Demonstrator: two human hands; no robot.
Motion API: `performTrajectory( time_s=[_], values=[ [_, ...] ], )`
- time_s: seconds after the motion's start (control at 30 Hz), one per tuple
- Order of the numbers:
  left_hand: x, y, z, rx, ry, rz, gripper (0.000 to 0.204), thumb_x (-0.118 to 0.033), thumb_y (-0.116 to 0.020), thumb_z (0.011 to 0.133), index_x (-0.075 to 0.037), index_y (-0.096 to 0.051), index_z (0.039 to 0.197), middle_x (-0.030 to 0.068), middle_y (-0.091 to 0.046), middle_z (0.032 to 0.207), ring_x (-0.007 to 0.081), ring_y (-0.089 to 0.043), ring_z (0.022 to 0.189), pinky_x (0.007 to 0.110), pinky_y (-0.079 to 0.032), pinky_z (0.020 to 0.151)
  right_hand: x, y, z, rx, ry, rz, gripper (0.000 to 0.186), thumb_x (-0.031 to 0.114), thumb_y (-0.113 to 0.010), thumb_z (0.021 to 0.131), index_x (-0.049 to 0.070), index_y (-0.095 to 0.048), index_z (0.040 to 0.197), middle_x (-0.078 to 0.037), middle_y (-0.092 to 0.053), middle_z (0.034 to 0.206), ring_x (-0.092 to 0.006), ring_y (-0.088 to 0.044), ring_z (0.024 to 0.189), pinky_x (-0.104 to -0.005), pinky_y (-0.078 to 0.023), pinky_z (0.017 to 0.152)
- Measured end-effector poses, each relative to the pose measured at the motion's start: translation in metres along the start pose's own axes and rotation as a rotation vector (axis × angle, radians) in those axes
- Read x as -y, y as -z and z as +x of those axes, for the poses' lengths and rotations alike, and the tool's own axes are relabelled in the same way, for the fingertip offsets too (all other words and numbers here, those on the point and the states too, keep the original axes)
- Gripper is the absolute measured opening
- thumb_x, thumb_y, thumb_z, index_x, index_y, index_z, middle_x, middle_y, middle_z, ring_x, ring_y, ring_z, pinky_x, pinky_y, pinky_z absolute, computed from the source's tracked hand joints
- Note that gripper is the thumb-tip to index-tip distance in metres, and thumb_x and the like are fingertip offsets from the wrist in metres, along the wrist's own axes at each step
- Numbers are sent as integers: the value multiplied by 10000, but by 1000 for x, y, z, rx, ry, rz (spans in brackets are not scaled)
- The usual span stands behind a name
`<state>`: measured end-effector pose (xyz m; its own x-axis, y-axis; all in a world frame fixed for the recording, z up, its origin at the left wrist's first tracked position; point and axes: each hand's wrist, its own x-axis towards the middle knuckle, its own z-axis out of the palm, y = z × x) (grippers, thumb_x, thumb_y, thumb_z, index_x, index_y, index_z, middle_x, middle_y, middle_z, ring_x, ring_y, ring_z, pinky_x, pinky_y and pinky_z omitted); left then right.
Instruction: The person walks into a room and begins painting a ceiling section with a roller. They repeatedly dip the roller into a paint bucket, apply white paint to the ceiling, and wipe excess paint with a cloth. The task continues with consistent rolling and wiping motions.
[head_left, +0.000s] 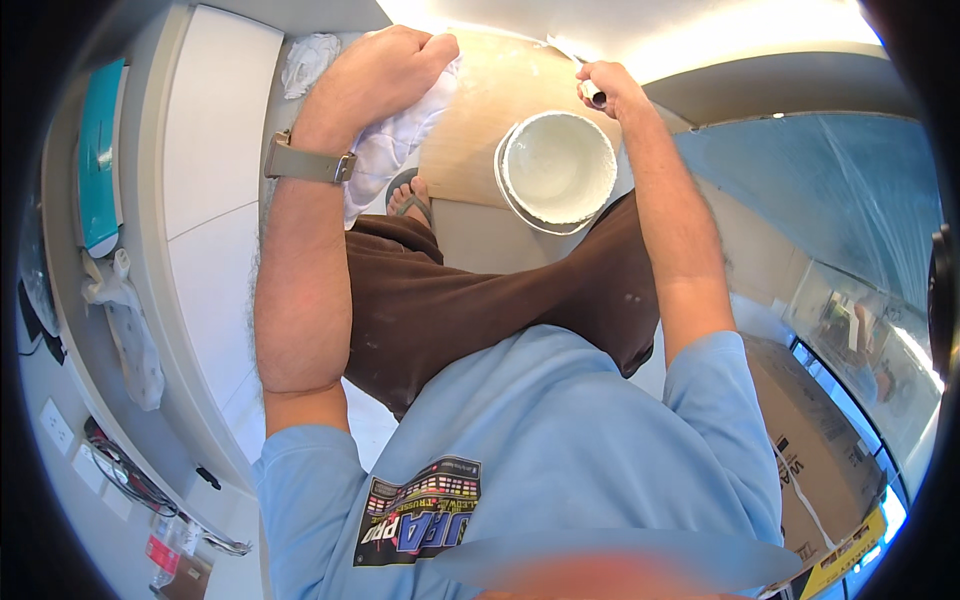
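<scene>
My left hand (400, 62) is closed in a fist at the upper middle, with a white cloth (405, 125) bunched under it and hanging toward my foot. Out to the right, my right hand (612, 88) grips a handled tool (596, 95). Its round dark butt points back at me, and its thin pale head reaches the brightly lit surface (700, 35) ahead; whether it is a brush or a scraper I cannot tell. Just below that hand stands a white bucket (507, 185), its inside coated with whitish paint or paste.
A light-brown board (470, 150) lies beneath the bucket. At the far left is a crumpled white plastic bag (310, 62), beside white cabinet panels (215, 120). Clear plastic sheeting (850, 190) hangs on the right, above a cardboard box (810, 430). My sandalled foot (412, 200) rests beside the board.
</scene>
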<state>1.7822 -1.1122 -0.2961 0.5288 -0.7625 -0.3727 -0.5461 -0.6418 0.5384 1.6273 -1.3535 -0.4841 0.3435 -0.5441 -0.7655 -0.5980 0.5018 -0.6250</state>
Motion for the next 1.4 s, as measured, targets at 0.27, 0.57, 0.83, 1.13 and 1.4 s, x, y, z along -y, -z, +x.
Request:
performTrajectory(
  time_s=[0.27,0.57,0.83,1.13,1.4],
  values=[
    [-1,10,-5,-92,-69,177,566,-414,-438,978,100,-661,901,318,-653,964,421,-637,934,452,-466,861,-11,89,-99,325,274,-1,263,190,-668,885,-21,-612,1031,-35,-599,830,-114,-559,612,-237,-476,539],
    [4,16,10,-324,-300,230,542,-408,-508,935,109,-661,882,304,-658,903,441,-629,872,466,-478,807,-44,166,-273,45,313,-410,457,121,-621,879,-10,-508,1302,-43,-578,903,-86,-530,701,-229,-434,584],
    [22,9,36,-386,-461,576,241,-176,-545,864,30,-660,914,225,-667,931,369,-647,827,420,-524,715,-51,137,-291,90,293,-1018,347,160,-617,855,0,-557,1156,-183,-674,939,-288,-649,734,-389,-502,671],
    [51,6,47,-536,-633,766,237,-57,-483,898,10,-695,980,156,-693,994,272,-683,884,357,-564,777,-69,65,-215,156,468,-1633,220,157,-521,885,-19,-598,991,-237,-678,866,-410,-661,849,-506,-516,777],
    [41,8,40,-415,-530,735,234,-48,-479,904,37,-692,948,168,-699,972,270,-690,888,375,-562,788,-70,39,-151,291,427,-1630,242,137,-489,879,-66,-616,909,-293,-648,830,-447,-643,809,-527,-498,758]
  ],
)
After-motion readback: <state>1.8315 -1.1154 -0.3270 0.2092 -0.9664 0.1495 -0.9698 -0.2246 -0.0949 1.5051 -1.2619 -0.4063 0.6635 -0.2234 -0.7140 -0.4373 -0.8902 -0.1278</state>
